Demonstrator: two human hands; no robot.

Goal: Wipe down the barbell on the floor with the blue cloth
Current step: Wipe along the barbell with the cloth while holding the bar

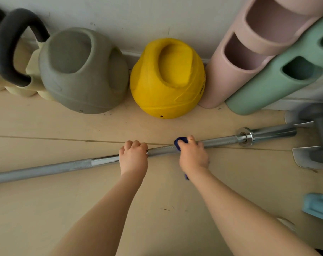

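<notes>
Forearms: two bare forearms enter from the lower edge of the frame and reach up toward its centre, angled slightly toward each other.
Left hand (133, 155): grip curled fully round the bare shaft, knuckles up, wrist straight; it appears to steady the bar against rolling while the other hand wipes.
Right hand (193, 154): grip wrapped round the shaft with the cloth pressed beneath the palm, fingers folded over the far side, a ring showing on one finger.
Blue cloth (179, 142): bunched under the right hand; a fold shows at the fingertips and a small tail below the wrist. Wrapped about the bar, presumably so one stroke cleans all round.
Barbell (46, 169): lies on the floor (175, 209), running from the left edge, lower down, up to the right; collar and sleeve at the right end, beyond the right hand.
Progress: judged mid-wipe, right of the shaft's centre; the long left stretch likely remains.
Yellow kettlebell (167, 80): upper centre, against the wall.
Grey kettlebell (83, 71): upper left, beside the yellow one.
Pink and green tubes (268, 61): upper right, leaning.
</notes>
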